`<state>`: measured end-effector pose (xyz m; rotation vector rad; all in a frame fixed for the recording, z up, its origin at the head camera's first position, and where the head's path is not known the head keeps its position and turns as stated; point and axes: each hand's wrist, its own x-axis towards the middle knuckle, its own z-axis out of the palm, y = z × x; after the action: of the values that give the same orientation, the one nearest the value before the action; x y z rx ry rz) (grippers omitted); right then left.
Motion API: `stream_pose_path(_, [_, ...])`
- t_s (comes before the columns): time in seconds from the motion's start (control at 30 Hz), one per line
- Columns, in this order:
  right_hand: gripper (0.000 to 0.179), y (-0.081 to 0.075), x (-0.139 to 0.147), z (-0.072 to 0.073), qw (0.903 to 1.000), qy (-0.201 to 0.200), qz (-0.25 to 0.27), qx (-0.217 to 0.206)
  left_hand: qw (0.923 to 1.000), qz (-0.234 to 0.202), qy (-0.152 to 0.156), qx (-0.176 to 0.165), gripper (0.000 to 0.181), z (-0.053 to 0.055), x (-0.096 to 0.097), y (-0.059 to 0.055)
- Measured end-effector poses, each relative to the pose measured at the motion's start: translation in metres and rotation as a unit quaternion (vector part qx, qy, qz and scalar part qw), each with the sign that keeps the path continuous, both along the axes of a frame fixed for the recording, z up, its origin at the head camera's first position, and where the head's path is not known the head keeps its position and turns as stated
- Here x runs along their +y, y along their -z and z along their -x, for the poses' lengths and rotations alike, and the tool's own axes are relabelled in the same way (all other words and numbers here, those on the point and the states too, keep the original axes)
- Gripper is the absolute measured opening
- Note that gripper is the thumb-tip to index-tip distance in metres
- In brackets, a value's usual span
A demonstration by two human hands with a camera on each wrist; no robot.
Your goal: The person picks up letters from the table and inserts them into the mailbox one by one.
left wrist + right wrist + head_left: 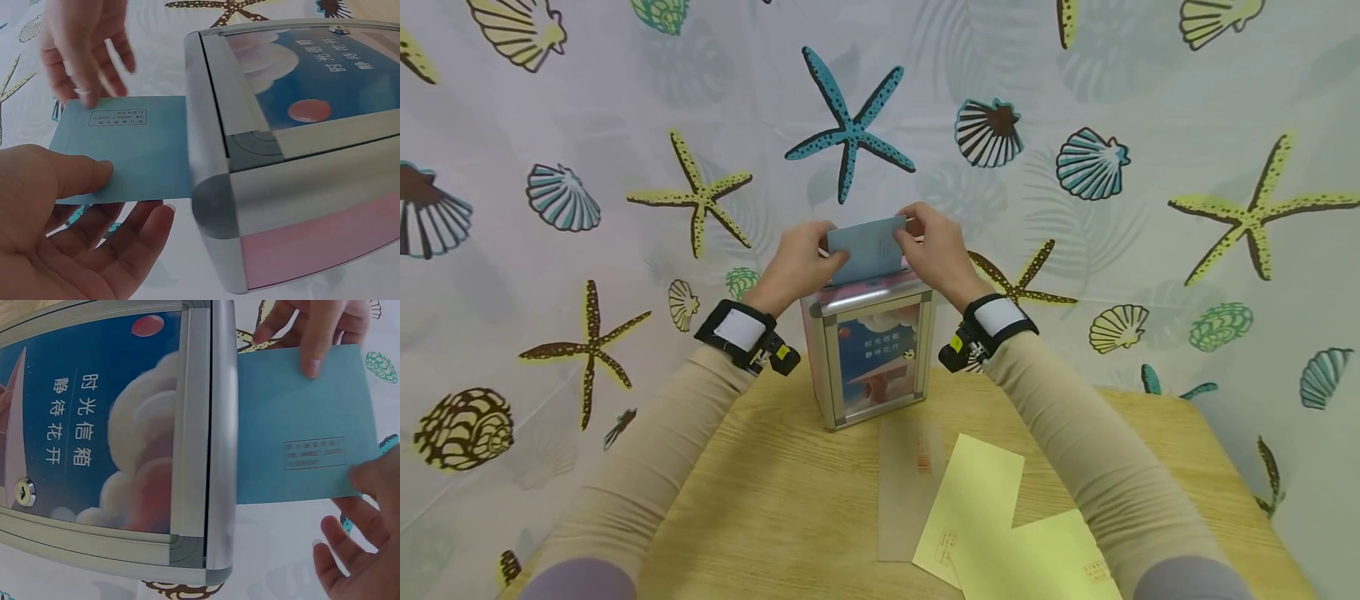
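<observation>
A light blue envelope (pixel 867 250) stands upright at the top of a mailbox (pixel 880 358), its lower edge hidden behind the box's metal rim. My left hand (pixel 800 262) pinches the envelope's left side, thumb on the near face and fingers behind. On the opposite side, my right hand (pixel 936 250) pinches the upper right corner between thumb and fingers. Small printed text in a frame shows on the envelope (pixel 300 419) in the right wrist view. The box has silver edges, pink sides and a blue picture front with a round lock (pixel 25 491).
On the wooden table (pixel 775 500), a greyish-brown envelope (pixel 898 500) lies before the box. Yellow envelopes (pixel 981 492) overlap beside it, partly under my right forearm. A curtain (pixel 760 108) printed with starfish and shells hangs close behind the box.
</observation>
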<state>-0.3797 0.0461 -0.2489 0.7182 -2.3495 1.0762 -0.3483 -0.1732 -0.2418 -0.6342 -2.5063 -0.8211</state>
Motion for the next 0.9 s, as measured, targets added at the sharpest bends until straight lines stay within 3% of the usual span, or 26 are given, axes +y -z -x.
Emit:
stream_pose_path(0.27, [0.016, 0.003, -0.002, 0.001, 0.9993, 0.001, -0.032, 0.019, 0.9998, -0.017, -0.008, -0.010, 0.017, -0.001, 0.001, -0.001])
stream_pose_path(0.43, [0.017, 0.014, -0.003, 0.006, 0.9980, -0.001, -0.057, 0.026, 1.0000, 0.001, -0.007, -0.004, 0.015, 0.003, 0.004, 0.002])
stream_pose_path(0.6, [0.018, 0.023, -0.008, 0.009, 0.9944, 0.005, -0.104, 0.020, 0.9987, 0.029, -0.026, -0.035, 0.013, 0.004, 0.004, 0.007])
stream_pose_path(0.77, [0.020, 0.031, -0.007, 0.006, 0.9920, 0.008, -0.123, 0.029, 0.9961, 0.061, -0.037, -0.053, 0.013, -0.002, 0.004, 0.009])
stream_pose_path(0.9, [0.021, 0.035, 0.004, -0.009, 0.9937, 0.008, -0.099, 0.051, 0.9962, 0.082, -0.025, -0.018, 0.014, -0.016, 0.009, 0.010])
